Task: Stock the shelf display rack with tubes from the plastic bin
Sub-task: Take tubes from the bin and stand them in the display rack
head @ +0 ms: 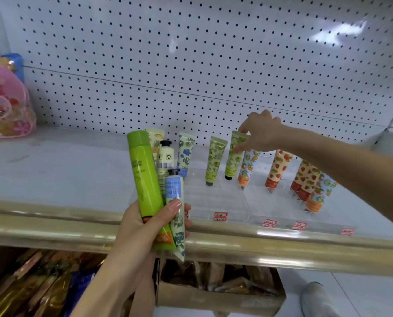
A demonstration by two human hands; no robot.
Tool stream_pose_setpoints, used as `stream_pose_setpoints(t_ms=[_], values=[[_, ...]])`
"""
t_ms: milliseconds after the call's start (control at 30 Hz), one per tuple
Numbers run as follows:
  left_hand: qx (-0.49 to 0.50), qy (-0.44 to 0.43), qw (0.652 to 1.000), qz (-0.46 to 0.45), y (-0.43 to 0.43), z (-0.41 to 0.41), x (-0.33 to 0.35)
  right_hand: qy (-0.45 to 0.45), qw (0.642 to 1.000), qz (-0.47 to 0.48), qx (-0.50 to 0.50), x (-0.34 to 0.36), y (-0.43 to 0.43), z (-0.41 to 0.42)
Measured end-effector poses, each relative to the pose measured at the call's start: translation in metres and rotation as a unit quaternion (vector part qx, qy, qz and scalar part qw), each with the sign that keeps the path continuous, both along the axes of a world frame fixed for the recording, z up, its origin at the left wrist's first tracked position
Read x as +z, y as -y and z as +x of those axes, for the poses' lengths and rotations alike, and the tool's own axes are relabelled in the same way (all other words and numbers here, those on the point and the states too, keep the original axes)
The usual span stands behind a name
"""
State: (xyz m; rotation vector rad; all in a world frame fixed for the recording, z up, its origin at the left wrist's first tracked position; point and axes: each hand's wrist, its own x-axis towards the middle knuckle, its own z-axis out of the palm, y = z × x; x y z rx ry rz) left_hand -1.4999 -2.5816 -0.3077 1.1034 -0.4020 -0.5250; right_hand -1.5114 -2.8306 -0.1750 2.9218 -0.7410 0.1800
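My left hand (143,227) grips a bunch of three tubes in front of the shelf: a big bright green tube (145,179), a pale tube with a barcode (164,163) and a blue-flowered tube (176,202). My right hand (261,131) pinches the top of a green leaf-patterned tube (234,156) that stands cap down in the clear display rack (227,202). Beside it in the rack stand another green leaf tube (215,160), a blue-flower tube (186,152), orange-fruit tubes (248,165) and strawberry tubes (279,168). The plastic bin is out of view.
The rack sits on a white shelf (65,170) with a gold front rail (282,243) and a pegboard back (191,65). A pink bag (5,106) stands at far left. Below the shelf are a cardboard box (220,296) and packaged goods (31,289).
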Motion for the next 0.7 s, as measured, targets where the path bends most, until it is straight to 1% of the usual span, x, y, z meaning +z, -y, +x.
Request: stream_pose_setpoints(t_ms=[167,300,700], values=[[-0.009,0.002,1.000,0.002,-0.004,0.004,0.000,-0.002,1.000,0.019,0.000,-0.007,0.007,0.003],[-0.017,0.022,1.000,0.008,-0.006,0.005,0.000,-0.005,1.000,0.027,0.014,-0.013,0.008,0.004],[-0.004,0.008,1.000,0.015,0.005,0.002,-0.004,-0.018,1.000,0.021,0.012,-0.018,0.016,0.006]])
